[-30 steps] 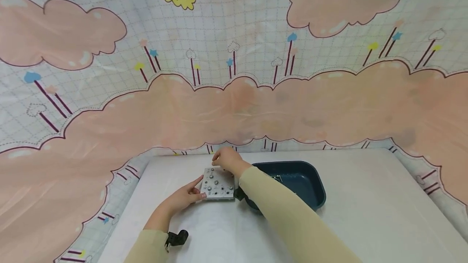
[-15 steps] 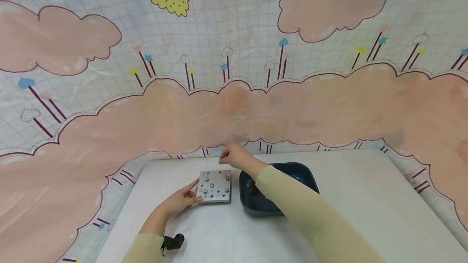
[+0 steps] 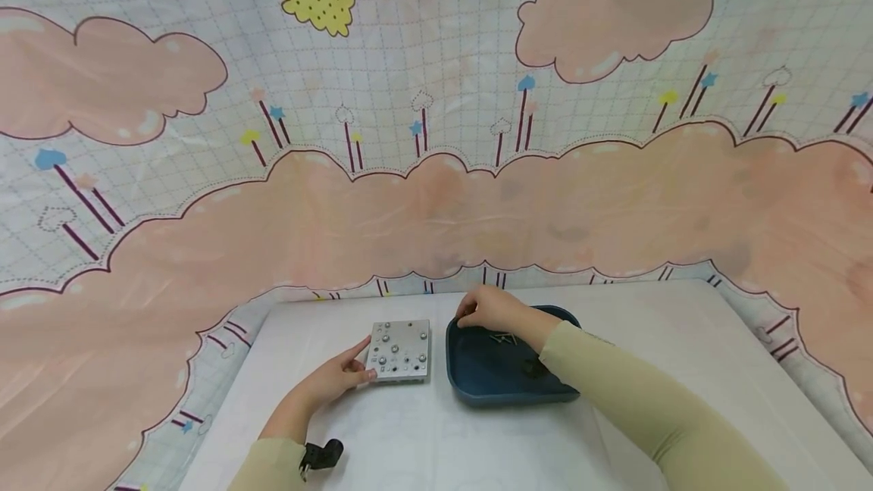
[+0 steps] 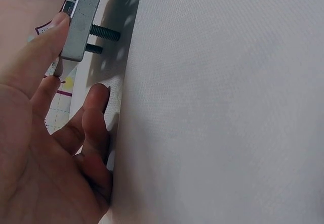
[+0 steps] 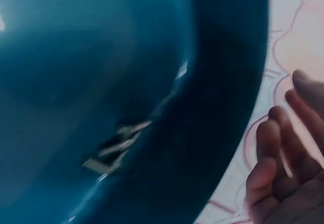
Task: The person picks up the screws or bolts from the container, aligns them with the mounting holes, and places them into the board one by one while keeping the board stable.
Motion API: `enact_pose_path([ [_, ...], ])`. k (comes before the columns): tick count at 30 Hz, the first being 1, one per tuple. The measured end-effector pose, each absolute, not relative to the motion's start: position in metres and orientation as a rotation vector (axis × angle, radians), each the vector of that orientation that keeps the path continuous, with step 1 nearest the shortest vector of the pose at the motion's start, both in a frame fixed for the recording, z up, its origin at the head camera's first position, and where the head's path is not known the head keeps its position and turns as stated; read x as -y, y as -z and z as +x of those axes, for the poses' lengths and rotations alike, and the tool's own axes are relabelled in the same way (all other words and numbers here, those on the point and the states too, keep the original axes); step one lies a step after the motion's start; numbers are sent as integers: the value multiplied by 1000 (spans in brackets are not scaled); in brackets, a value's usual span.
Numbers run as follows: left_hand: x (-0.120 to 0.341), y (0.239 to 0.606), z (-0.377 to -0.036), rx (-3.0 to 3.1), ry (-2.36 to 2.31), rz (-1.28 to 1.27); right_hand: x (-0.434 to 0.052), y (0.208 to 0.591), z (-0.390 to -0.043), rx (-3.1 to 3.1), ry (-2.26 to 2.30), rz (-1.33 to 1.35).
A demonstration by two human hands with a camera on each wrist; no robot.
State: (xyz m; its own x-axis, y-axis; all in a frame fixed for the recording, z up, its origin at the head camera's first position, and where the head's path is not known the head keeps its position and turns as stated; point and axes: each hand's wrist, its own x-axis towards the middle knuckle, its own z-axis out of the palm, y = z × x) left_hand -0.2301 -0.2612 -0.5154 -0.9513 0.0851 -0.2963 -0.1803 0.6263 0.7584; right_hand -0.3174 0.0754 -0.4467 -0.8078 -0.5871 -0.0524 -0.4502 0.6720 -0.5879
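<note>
A square silver metal plate [image 3: 411, 333] with several screw heads and holes on its face is held at its left edge by my left hand [image 3: 337, 374]. The thumb [image 4: 50, 44] presses on the plate's top face near the corner, and threaded screw ends [image 4: 105, 33] stick out underneath. My right hand [image 3: 492, 309] is over the far left corner of a dark blue tray [image 3: 487, 400]. Its fingers are loosely bent, with nothing visible between them in the right wrist view. Several thin metal pieces [image 3: 505, 339] lie in the tray, blurred in the right wrist view.
The tray stands just right of the plate on a white-covered table [image 3: 661, 370]. A cartoon-printed curtain [image 3: 436, 211] hangs behind the table's far edge. A small black wrist camera [image 3: 322, 455] juts out from the left sleeve.
My right hand has moved from above the plate's far edge to the right, over the tray. My left hand keeps its hold on the plate. The head view has shifted slightly.
</note>
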Motion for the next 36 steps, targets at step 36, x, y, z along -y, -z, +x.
enact_pose_path([
  [36,262,511,-227,-2525,-1258,-71,-128,481,-318,-2707,335,-1044],
])
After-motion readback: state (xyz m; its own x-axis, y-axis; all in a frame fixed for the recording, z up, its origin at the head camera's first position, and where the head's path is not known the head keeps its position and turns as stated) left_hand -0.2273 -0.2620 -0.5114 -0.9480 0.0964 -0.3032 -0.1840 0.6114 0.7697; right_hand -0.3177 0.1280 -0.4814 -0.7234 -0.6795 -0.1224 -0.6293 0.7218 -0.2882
